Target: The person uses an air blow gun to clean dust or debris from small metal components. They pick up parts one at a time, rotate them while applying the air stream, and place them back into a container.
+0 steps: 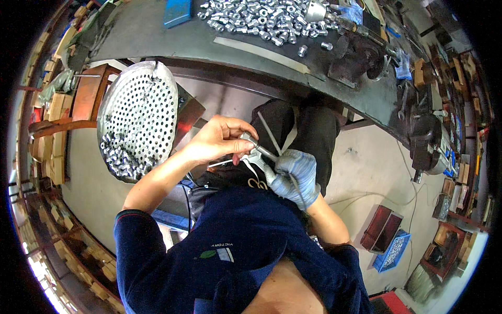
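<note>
- The left hand (pixel 226 137), bare, pinches a silver nut (pixel 249 138) between thumb and fingers; the right hand (pixel 296 174), gloved, is closed around a metal rod (pixel 266 153).
- The nut is shiny and flat-sided, held above the lap, at the rod's end.
- A dark bench (pixel 183 44) bears a heap of nuts (pixel 261 21) and a blue case (pixel 178 12).
- Left of the person, a holed tray (pixel 142 86) holds more metal pieces (pixel 125 159).
- On the pale floor (pixel 361 162), a red box (pixel 380 228) stands beside a blue crate (pixel 388 267).

Ahead of the left hand (pixel 218 138), nuts (pixel 262 21) lie benchtop.
</note>
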{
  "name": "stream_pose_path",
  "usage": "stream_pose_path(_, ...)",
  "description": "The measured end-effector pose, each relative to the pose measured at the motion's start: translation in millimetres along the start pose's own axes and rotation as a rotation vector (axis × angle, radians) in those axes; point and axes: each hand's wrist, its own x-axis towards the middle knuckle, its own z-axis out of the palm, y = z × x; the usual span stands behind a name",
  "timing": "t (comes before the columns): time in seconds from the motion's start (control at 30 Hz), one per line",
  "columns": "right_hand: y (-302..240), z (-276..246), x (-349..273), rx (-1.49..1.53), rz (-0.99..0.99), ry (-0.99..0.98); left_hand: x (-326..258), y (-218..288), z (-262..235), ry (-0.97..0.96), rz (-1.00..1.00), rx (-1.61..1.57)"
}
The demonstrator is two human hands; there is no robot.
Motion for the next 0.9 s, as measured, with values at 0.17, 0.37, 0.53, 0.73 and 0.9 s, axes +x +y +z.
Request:
stream_pose_path(0.17,-4.5,-13.6,-3.8,0.136,0.095,0.054,8.8,-2.9,-13.7,0.361,0.226,0.643)
stream_pose_path(0.37,-21.8,-21.7,4.0,0.392,-0.085,-0.028,14.3,-18.6,-25.3,0.523,0.449,1.028)
stream_pose_path(0.53,-27.3,-20.1,6.5,0.267,-0.032,-0.041,18.4,-19.2,-18.1,0.479,0.539,1.077)
stream_pose_path(0.73,-16.2,6.5,15.9,0.237,0.106,-0.052,24.8,-24.0,-14.4,0.419,0.569,1.120)
stream_pose_path(0.9,-7.9,3.7,24.3,0.041,-0.090,0.028,42.8,-21.2,-19.1,0.395,0.500,1.140)
